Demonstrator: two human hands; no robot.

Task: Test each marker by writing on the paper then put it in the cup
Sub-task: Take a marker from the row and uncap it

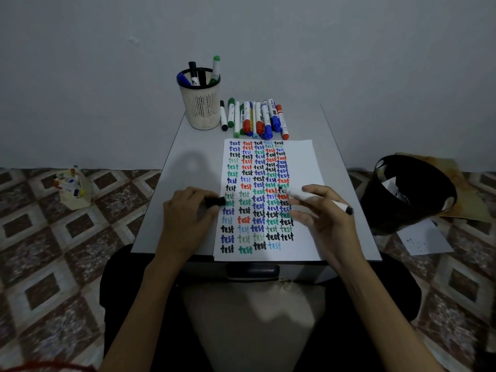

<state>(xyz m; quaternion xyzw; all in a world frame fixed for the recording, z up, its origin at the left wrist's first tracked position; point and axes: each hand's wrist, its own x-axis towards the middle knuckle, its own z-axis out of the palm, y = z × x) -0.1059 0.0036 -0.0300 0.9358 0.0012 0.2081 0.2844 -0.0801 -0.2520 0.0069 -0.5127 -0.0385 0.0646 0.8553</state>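
Matt white paper [303, 162], smooth grey table [174, 167], perforated plastic cup [200, 108], glossy floor tiles [53, 264].

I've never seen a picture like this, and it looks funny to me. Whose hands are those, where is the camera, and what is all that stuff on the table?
There is no machine here, just a person. A camera worn on their head looks down, so you see their own two hands. On the small grey table lies a sheet of paper filled with the word "test" in many colours. Behind it are loose markers lying side by side, and a cup with other markers standing in it. The right hand holds a white marker with its tip at the paper. The left hand grips a black cap, probably that marker's.
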